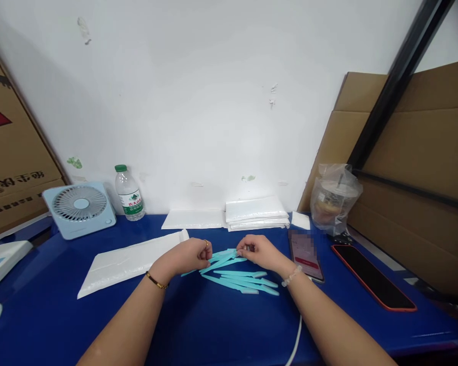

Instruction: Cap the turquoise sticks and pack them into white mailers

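Several slim turquoise eyebrow razors (239, 280) with pale covers at one end lie fanned out on the blue table. Above them, a second bunch of eyebrow razors (222, 260) spans the gap between my hands. My left hand (191, 254) is closed, its fingertips pinching the left part of that bunch. At the bunch's right end, my right hand (260, 251) has thumb and fingers pinched on a razor tip. The fingers partly hide the razors' ends. A white padded mailer (125, 262) lies flat beside and partly behind my left hand.
White mailers (256, 212) are stacked against the wall. A light blue fan (80, 208) and a water bottle (130, 195) stand at the back left. To the right are a lit phone (305, 254), a red-edged phone (374, 277) and a bagged drink cup (333, 201).
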Tool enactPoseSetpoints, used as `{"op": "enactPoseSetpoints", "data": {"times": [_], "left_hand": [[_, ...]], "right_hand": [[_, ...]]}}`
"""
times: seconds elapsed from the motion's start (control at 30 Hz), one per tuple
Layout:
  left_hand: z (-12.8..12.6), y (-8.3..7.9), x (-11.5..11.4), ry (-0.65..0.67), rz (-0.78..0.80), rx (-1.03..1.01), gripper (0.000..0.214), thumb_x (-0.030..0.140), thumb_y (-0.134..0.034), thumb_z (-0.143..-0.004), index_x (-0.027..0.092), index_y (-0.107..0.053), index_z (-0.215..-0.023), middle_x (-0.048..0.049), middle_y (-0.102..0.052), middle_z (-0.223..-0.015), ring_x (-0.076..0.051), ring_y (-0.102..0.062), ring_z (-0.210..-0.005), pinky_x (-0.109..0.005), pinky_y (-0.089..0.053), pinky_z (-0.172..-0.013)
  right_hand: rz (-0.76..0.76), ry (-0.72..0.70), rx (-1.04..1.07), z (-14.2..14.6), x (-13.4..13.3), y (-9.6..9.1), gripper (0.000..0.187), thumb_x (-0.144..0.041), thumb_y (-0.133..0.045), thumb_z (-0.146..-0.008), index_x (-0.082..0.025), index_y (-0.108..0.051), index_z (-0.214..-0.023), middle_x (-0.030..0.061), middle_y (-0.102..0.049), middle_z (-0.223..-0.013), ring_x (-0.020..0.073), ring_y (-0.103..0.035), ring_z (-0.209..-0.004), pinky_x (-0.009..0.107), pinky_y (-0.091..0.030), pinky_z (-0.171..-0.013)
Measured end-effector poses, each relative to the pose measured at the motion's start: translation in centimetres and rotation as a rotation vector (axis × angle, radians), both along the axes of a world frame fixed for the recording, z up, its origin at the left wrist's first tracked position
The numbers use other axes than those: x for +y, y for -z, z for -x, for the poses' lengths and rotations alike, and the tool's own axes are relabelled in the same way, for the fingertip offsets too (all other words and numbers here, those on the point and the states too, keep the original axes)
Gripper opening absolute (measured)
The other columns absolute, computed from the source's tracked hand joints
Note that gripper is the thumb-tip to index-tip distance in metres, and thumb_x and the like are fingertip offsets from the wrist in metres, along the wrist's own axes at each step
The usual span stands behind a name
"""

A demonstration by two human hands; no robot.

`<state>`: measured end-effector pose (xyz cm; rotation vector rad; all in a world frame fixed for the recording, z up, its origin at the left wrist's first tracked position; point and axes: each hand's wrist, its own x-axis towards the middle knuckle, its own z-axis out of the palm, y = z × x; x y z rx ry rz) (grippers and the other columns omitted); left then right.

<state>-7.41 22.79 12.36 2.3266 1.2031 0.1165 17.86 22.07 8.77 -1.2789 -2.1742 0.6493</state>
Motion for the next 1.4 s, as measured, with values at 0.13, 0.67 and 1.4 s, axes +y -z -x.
{"op": "enactPoseSetpoints", "data": {"times": [0.13, 0.67, 1.4], "left_hand": [[-1.2, 0.4, -0.1, 0.034, -0.020, -0.094, 0.020, 0.035, -0.048, -0.076, 0.019, -0.059, -0.084, -0.0003, -0.061, -0.074, -0.013, -0.054, -0.065, -0.022, -0.037, -0.055], [-3.9, 3.6, 1.2, -0.050, -0.269, -0.157, 0.024, 0.035, -0.054, -0.078, 0.021, -0.062, -0.096, -0.0044, -0.061, -0.095, -0.019, -0.055, -0.088, -0.027, -0.042, -0.072], [-4.1, 3.4, 0.9, -0.026, -0.298, -0.014, 0.027, 0.038, -0.058, -0.076, 0.024, -0.061, -0.099, -0.0022, -0.062, -0.091, -0.019, -0.055, -0.088, -0.028, -0.037, -0.074]], "right_hand": [[0.085, -0.057, 0.116, 0.5, -0.4, -0.5, 0.029, -0.043, -0.061, -0.076, -0.018, -0.069, -0.089, 0.0020, -0.065, -0.073, 0.0124, -0.053, -0.062, 0.022, -0.040, -0.056], [0.138, -0.148, -0.202, -4.4, 0.0, -1.6, 0.024, -0.037, -0.075, -0.060, -0.019, -0.071, -0.075, 0.0014, -0.059, -0.078, 0.0132, -0.053, -0.067, 0.022, -0.039, -0.057], [0.282, -0.180, -0.363, -4.5, -1.3, -2.8, 0.016, -0.029, -0.075, -0.056, -0.018, -0.070, -0.066, -0.0002, -0.062, -0.068, 0.0128, -0.053, -0.058, 0.022, -0.036, -0.050]]}}
